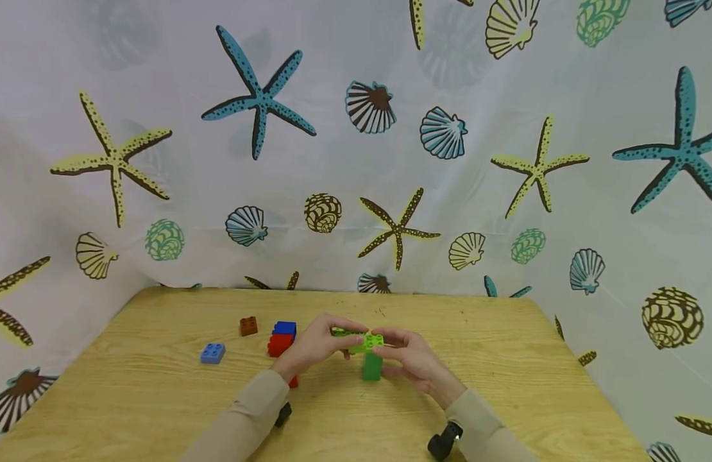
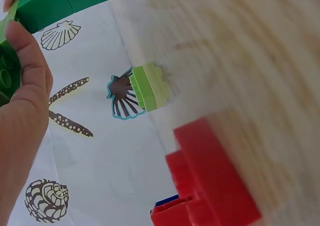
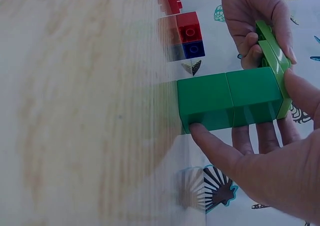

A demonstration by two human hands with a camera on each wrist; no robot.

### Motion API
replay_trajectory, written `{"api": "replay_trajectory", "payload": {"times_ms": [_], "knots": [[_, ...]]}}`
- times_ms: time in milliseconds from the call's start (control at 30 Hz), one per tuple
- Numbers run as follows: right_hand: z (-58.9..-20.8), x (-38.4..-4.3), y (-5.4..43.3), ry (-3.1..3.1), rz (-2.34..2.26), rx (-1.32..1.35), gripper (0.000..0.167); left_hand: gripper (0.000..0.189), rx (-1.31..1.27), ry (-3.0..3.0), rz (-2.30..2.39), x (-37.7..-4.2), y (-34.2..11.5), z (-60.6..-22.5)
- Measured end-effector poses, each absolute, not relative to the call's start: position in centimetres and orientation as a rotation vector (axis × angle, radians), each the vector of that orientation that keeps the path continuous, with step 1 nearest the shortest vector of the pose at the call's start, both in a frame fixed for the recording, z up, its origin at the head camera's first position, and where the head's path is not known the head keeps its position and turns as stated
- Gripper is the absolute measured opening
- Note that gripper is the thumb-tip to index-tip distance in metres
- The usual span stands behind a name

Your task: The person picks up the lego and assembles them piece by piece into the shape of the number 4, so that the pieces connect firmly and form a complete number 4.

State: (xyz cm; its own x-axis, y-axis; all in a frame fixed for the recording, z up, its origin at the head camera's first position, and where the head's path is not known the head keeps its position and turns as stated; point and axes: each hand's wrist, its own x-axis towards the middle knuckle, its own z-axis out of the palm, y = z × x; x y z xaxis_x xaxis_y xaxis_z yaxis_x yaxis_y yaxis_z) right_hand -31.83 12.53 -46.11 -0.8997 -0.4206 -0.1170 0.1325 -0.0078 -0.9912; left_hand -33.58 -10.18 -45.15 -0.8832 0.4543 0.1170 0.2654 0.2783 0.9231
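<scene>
White curtain printed with starfish and shells hangs behind a light wood-grain table.

Work is mid-depth on the table, a bit right of centre: dark green plastic column of two stacked bricks, upright, base apparently on the wood. Lime-green studded plastic bar lies level across its top, overhanging toward the table's left edge. One piece or several, can't tell; same for whether it's fully seated.

Left hand grips the overhang, thumb on one side, fingers curled on the other. Right hand grasps the column from the right: thumb at the lime layer, one fingertip low on the dark green, the other fingers round the back.

Key geometry: column axis vertical, bar axis horizontal, crossing at the column top. Column sits between the hands, right hand nearer; the bar's free end is in the left. My read: alignment turns on that crossing.

Loose stuff, toward the left edge: light blue studded plastic brick farthest out, small brown plastic brick closer to the far edge, then blue plastic brick against red plastic brick. More red shows by the left wrist, mostly hidden. Left wrist view also has a separate lime-green plastic brick on the table.
</scene>
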Motion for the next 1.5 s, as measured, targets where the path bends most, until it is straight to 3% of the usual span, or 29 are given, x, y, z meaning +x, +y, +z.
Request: {"api": "replay_trajectory", "payload": {"times_ms": [733, 967, 1500], "knots": [[-46.4, -32.0, 12.4, 1.87, -2.011, -0.267, 0.055, 0.032, 0.673, 2.375, 1.619, -33.8, -10.7, -44.3], [-46.3, -32.0, 12.6, 1.884, -2.002, -0.242, 0.057, 0.039, 0.547, 2.415, 1.658, -33.3, -12.4, -44.2], [-46.3, -31.7, 12.3, 1.877, -1.982, -0.256, 0.06, 0.029, 0.622, 2.481, 1.394, -32.6, -17.2, -44.6]]}}
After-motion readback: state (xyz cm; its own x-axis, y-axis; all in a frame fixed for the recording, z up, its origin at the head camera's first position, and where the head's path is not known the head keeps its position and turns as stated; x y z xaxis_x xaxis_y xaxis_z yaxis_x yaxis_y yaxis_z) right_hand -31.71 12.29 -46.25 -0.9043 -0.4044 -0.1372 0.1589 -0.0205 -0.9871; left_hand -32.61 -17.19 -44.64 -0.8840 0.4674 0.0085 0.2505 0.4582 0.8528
